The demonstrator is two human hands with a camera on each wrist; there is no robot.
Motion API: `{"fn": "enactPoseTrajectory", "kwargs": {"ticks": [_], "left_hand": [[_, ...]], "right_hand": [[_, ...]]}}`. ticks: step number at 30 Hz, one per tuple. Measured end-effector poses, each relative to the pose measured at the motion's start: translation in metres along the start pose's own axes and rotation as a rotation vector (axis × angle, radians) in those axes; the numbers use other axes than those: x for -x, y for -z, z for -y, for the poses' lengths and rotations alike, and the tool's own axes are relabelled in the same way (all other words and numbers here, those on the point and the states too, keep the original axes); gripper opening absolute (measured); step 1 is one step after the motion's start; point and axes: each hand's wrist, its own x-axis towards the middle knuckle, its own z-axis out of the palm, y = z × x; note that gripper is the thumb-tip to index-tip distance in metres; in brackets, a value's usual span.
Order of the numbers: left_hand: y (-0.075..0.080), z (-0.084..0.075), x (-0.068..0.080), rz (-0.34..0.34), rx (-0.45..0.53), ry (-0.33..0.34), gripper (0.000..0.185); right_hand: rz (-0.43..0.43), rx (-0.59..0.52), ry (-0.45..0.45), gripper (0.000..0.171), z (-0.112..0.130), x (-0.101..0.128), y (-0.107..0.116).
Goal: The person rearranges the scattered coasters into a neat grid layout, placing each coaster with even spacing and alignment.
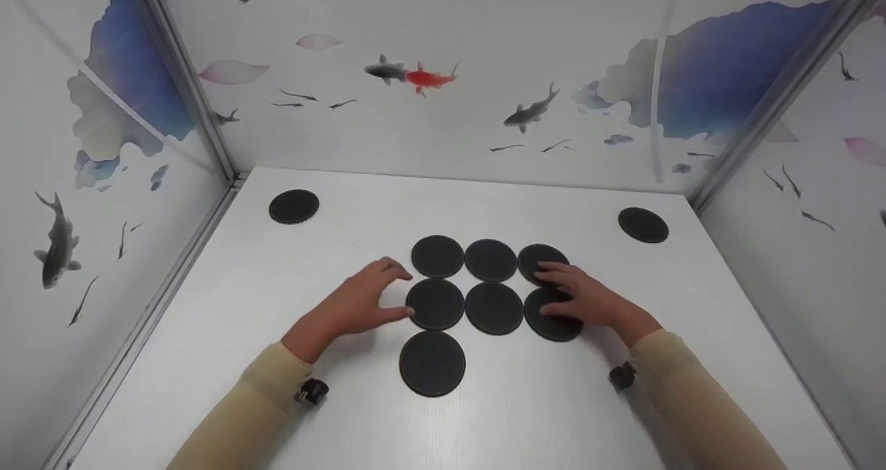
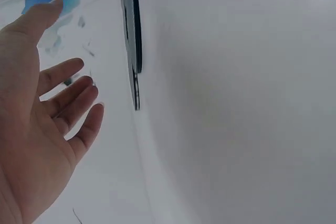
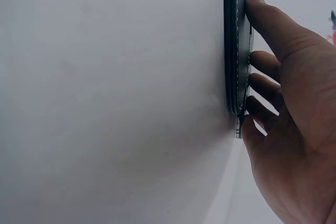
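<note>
In the middle of the white table [image 1: 228,359] lie 7 flat black discs. 3 sit in a top row, 3 in a row below, and 1 disc [image 1: 432,363] sits alone lower down, under the left one. The rows look snug, side by side.

The left hand [image 1: 361,302] is at the left of the group. Its fingers are spread and holding nothing, and its thumb tip seems to meet the edge of the middle-left disc [image 1: 435,304]. The right hand [image 1: 580,297] lies flat over the right side, fingers out straight, resting on the lower right disc [image 1: 552,315] and reaching onto the upper right disc [image 1: 542,261].

2 more discs lie far off, 1 at the upper left [image 1: 294,205] and 1 at the upper right [image 1: 643,224] of the table.

What could go wrong? The discs look thin and smooth, so a push from either hand may slide 1 into its neighbor and bump the whole row crooked. A flat hand could also drag 2 discs at once.
</note>
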Motion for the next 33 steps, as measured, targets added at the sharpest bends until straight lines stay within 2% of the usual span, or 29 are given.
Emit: {"fn": "enactPoseTrajectory", "kwargs": {"ticks": [3,8,18,22,26,33], "left_hand": [[0.015,0.019,-0.006,-0.058,0.042,0.057,0.058],[0.039,0.055,-0.015,-0.159,0.05,0.176,0.055],[0.073,0.148,-0.025,-0.301,0.026,0.458,0.06],[0.08,0.174,-0.027,-0.344,0.005,0.544,0.059],[0.084,0.194,-0.026,-0.376,-0.024,0.62,0.061],[0.082,0.222,-0.02,-0.369,-0.06,0.668,0.086]], "right_hand": [[-0.005,-0.004,-0.005,0.078,0.0,0.0,0.001],[-0.01,0.002,-0.012,0.079,0.001,0.0,0.004],[-0.018,0.018,0.0,0.077,0.002,0.0,0.005],[-0.014,0.021,0.001,0.076,0.003,0.002,0.004],[-0.003,0.018,0.005,0.077,0.004,0.003,0.002],[0.001,-0.005,-0.01,0.077,0.006,0.001,0.001]]}}
